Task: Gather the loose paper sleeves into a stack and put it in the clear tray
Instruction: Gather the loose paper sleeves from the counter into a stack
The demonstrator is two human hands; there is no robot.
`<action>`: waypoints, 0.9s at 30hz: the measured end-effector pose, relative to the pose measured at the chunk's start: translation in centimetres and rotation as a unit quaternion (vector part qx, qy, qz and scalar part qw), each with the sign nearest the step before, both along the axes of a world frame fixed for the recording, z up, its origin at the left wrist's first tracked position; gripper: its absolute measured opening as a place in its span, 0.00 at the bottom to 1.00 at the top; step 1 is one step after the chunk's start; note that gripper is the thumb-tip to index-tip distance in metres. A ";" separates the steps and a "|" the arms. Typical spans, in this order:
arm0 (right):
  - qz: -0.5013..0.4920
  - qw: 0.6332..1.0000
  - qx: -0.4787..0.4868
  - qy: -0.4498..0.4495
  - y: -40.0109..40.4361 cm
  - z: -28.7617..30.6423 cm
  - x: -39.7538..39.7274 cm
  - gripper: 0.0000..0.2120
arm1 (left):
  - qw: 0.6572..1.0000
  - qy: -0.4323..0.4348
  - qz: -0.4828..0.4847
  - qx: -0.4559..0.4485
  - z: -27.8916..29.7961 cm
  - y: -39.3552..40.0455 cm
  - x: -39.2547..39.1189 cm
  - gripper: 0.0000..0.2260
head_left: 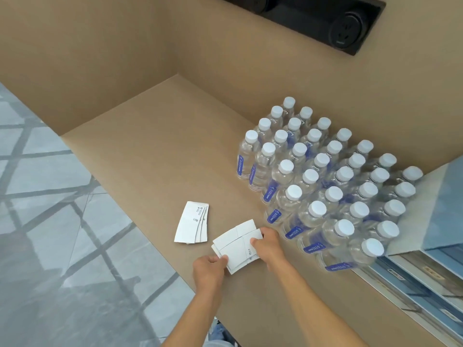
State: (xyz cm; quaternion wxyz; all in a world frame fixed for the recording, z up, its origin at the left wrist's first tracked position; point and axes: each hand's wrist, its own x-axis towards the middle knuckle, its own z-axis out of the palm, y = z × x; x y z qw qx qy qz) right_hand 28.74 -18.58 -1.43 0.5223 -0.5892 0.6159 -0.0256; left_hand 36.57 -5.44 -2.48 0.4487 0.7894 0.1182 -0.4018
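Several white paper sleeves (235, 246) lie fanned in a loose bundle on the tan counter (155, 156) near its front edge. My left hand (209, 269) pinches the bundle's lower left corner. My right hand (268, 242) grips its right side, thumb on top. A second small pile of white sleeves (191, 222) with small printed marks lies flat just to the left, apart from both hands. The clear tray (413, 291) sits at the far right edge, with blue-and-white paper items stacked in it.
A block of several clear water bottles (320, 181) with white caps and blue labels stands right of the sleeves, close to my right hand. A black socket panel (325, 18) is set in the back wall. Left of the counter edge is grey tiled floor (50, 221).
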 end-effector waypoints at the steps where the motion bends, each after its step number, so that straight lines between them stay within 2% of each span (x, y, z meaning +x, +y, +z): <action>1: 0.005 1.000 -0.003 0.011 -0.1 0.0 0.3 0.06 | 1.000 0.007 0.000 0.001 -0.1 -0.2 0.2 0.14; 6: 0.005 1.000 0.001 0.028 -0.6 -0.6 0.7 0.08 | 0.999 0.032 0.004 -0.004 -0.6 -0.8 0.5 0.11; 15: 0.041 0.997 -0.032 0.050 -0.1 -1.2 0.1 0.03 | 0.997 -0.031 -0.070 -0.010 -1.0 -0.1 1.1 0.08; 22: 0.010 0.998 -0.051 0.027 0.6 -0.7 -3.6 0.08 | 0.988 -0.056 -0.132 -0.062 -0.3 -0.2 -0.7 0.06; 27: -0.040 0.997 -0.067 -0.029 1.4 0.3 -8.2 0.10 | 0.973 -0.073 -0.201 -0.088 0.1 -0.7 -3.4 0.07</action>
